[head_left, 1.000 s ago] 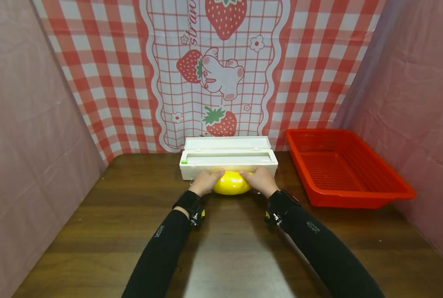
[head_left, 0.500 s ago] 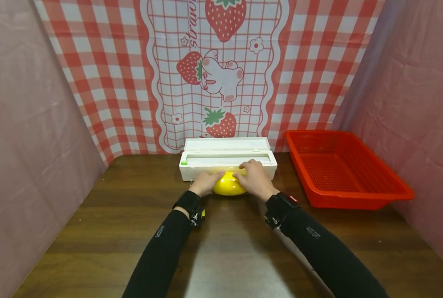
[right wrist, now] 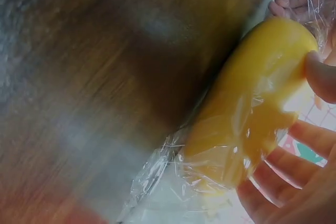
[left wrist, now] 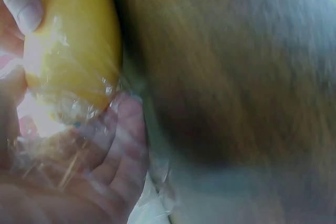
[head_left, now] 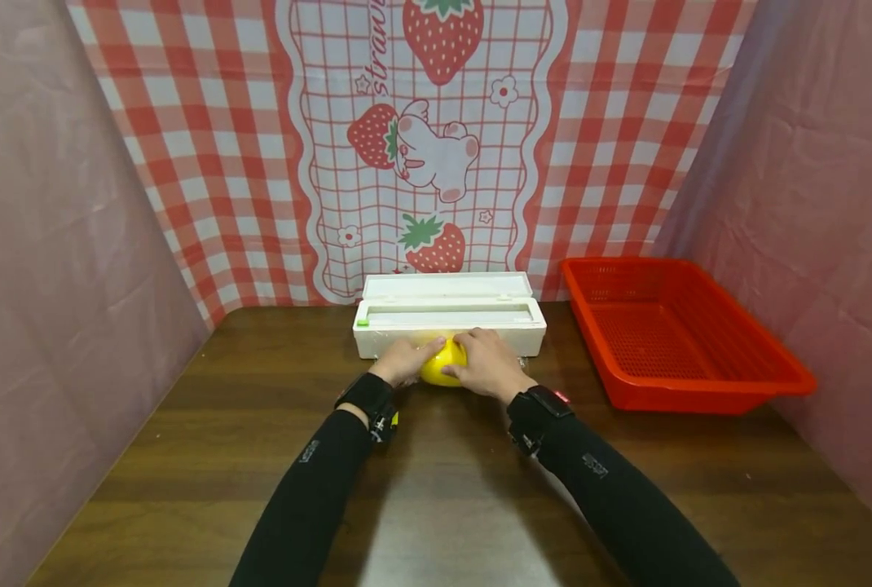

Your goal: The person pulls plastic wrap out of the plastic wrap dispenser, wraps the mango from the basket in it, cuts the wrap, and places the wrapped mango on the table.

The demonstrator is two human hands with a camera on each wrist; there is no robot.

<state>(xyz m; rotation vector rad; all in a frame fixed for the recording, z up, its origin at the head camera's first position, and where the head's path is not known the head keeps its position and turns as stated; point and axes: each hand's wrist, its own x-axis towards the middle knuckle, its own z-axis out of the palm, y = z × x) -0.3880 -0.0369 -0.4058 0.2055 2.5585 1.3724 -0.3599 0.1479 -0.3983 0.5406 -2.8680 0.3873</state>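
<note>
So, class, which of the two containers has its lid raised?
The white box behind the yellow object: its lid is up; the red basket shows none.

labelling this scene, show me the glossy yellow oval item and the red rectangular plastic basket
Glossy yellow oval item (right wrist: 249,106), right wrist view: middle of its body.
Red rectangular plastic basket (head_left: 711,382), head view: on its near rim.

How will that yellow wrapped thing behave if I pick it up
The yellow object could roll, being rounded. Its shiny clear film may slip in a loose grip. The object looks firm: no clear dent shows where the right hand holds it.
</note>
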